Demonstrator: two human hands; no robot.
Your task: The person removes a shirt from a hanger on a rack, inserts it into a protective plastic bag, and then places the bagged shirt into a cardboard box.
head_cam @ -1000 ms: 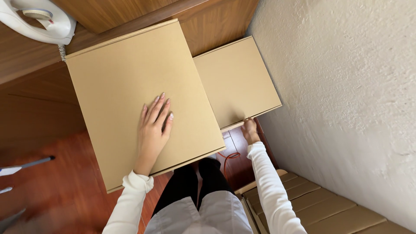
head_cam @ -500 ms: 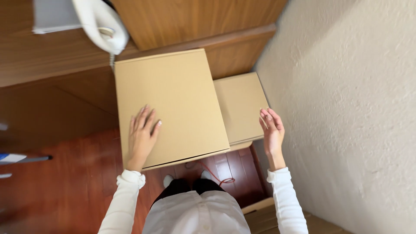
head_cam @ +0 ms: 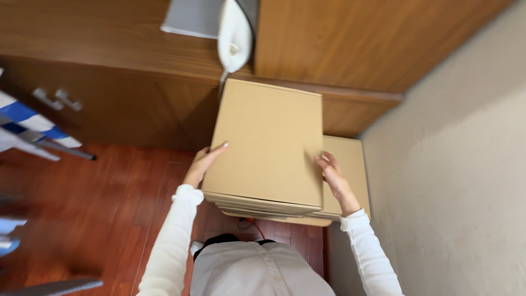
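A large flat cardboard box (head_cam: 267,142) lies on top of a stack of flat boxes (head_cam: 263,207) in front of me. My left hand (head_cam: 203,164) grips its left edge, fingers on the top face. Against the box's right edge presses my right hand (head_cam: 331,176), fingers curled at the side. A smaller flat cardboard box (head_cam: 350,164) lies lower, to the right, partly under the big one. Whether the hands hold only the top box or the stack beneath cannot be told.
A white iron (head_cam: 235,35) stands on the wooden cabinet (head_cam: 339,44) just behind the boxes. A rough plaster wall (head_cam: 455,175) closes the right side. Blue-and-white cloth on metal legs (head_cam: 33,131) is at the left, over a red wood floor (head_cam: 93,214).
The view has swung and pulled back. My left hand slid from the box's top to its left edge. My right hand moved from the small box's side to the large box's right edge.
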